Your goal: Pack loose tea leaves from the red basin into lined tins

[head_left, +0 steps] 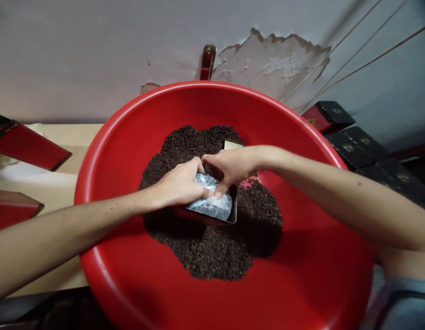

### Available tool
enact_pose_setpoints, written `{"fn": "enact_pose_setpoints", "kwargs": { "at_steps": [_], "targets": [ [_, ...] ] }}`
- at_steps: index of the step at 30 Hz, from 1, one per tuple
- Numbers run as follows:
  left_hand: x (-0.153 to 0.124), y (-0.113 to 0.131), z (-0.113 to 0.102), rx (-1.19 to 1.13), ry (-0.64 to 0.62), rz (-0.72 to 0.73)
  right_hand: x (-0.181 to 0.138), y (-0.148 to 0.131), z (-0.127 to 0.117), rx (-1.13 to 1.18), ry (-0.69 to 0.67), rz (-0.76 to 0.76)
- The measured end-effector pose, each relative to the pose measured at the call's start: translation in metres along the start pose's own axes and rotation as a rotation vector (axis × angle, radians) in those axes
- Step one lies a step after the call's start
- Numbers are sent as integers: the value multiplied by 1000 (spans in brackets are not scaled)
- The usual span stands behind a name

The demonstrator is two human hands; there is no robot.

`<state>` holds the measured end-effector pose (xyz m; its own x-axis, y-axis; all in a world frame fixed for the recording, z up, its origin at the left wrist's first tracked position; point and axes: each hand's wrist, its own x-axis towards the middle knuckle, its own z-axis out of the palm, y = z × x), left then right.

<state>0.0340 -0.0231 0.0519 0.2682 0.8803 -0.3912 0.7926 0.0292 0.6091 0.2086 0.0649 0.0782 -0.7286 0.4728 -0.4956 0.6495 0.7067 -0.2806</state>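
Observation:
In the large red basin (322, 270) lies a heap of dark loose-leaf tea (215, 256). Just above the heap I hold a dark open-topped rectangular box (234, 213). A clear plastic bag (217, 208), gathered and crumpled, fills its opening. My left hand (184, 183) is closed at the box's left and far side, its thumb pressing on the bag. From the right, my right hand (229, 169) reaches over the far side with its fingers curled, thumb also down on the bag. The fingertips of both hands are partly hidden behind the box edge.
A pale-topped piece (233, 145) stands in the tea behind my right hand. Red boxes with dark ends (33, 145) lie on the wooden surface (66, 133) at left. Several black-topped boxes (350, 146) stand at right. Behind is a peeling wall (274, 64) with cords.

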Motion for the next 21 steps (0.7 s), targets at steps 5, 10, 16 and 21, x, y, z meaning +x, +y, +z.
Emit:
{"fn": "enact_pose_setpoints", "kwargs": {
  "at_steps": [5,10,16,21],
  "targets": [
    [0,7,2,180,44,28,14,96,-3,-207,417,379],
    [-4,12,-3,290,19,56,36,132,41,-273,291,490],
    [-3,6,-5,329,39,109,43,116,57,-310,362,536],
    [-6,4,-4,317,53,114,19,93,27,-365,658,597]
  ]
}}
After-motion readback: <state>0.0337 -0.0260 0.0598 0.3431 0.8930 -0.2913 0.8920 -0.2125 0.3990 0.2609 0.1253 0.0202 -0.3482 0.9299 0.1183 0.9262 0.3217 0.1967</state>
